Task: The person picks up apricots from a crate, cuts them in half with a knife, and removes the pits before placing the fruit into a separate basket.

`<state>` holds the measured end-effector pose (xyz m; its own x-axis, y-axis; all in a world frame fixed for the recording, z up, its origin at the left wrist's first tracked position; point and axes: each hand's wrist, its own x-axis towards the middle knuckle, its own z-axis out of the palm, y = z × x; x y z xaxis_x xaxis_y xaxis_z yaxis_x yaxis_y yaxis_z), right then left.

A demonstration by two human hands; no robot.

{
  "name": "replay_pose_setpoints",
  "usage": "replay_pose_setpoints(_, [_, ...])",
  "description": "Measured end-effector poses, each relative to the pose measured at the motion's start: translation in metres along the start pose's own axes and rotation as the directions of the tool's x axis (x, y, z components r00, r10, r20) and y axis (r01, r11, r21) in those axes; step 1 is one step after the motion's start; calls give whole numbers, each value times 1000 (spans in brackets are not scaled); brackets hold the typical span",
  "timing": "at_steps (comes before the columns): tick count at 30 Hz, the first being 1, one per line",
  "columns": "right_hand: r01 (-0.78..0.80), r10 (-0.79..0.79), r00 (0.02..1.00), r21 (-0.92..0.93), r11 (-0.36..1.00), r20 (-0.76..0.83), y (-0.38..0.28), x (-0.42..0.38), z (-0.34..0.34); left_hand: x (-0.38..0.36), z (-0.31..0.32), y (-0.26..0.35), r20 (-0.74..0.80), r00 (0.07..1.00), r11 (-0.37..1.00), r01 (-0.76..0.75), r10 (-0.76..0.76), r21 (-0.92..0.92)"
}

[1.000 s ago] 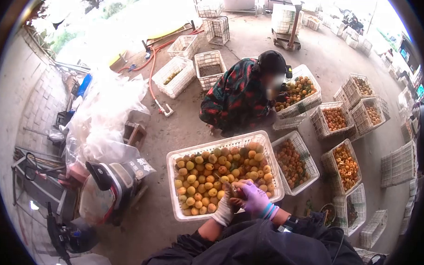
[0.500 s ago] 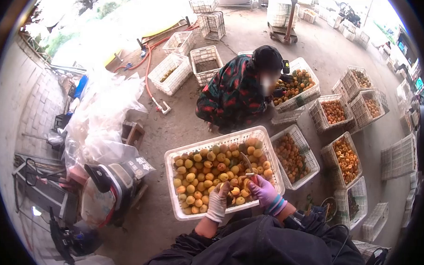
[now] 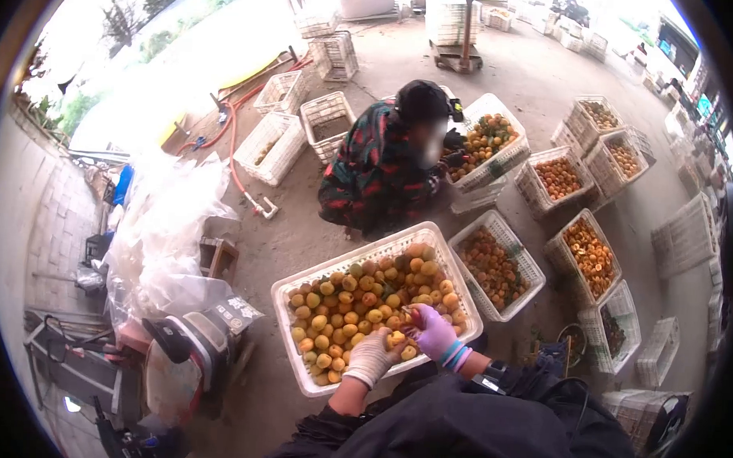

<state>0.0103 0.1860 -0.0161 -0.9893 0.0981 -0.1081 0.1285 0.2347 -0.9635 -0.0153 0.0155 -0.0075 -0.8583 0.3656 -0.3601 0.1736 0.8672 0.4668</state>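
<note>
In front of me a white plastic crate (image 3: 303, 372) is filled with yellow-orange apricots (image 3: 343, 315). My left hand (image 3: 370, 358), in a whitish glove, is closed around an apricot (image 3: 395, 339) over the crate's near side. My right hand (image 3: 435, 334), gloved in purple with coloured bands at the wrist, is closed close beside it. A curved knife with a reddish handle (image 3: 414, 315) is in its grip; most of the blade cannot be made out. The fingers of both hands nearly meet at the fruit.
A person in a patterned jacket (image 3: 377, 165) crouches beyond my crate, hands at another fruit crate (image 3: 510, 153). To the right stand crates of whole fruit (image 3: 494, 270) and opened fruit (image 3: 587, 257). A scooter (image 3: 176, 360) and plastic sheeting (image 3: 164, 238) are at left.
My right hand has turned and moved left toward my left hand; the curved blade, plain before, is now hardly visible. The view has shifted slightly, moving the surroundings left.
</note>
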Motion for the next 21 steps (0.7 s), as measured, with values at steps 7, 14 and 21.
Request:
replay_pose_setpoints(7, [-50, 89, 986, -256, 965, 140, -36, 0, -17, 8, -4, -24, -38, 983, 978, 180, -177, 103])
replay_pose_setpoints(14, [-29, 55, 983, -145, 989, 176, -29, 1, -16, 3, -14, -23, -112, 970, 968, 227, -215, 106])
replay_pose_setpoints(21, [-70, 78, 969, -41, 997, 235, -14, 1, -6, 13, 4, -65, 167, 965, 973, 177, -201, 150])
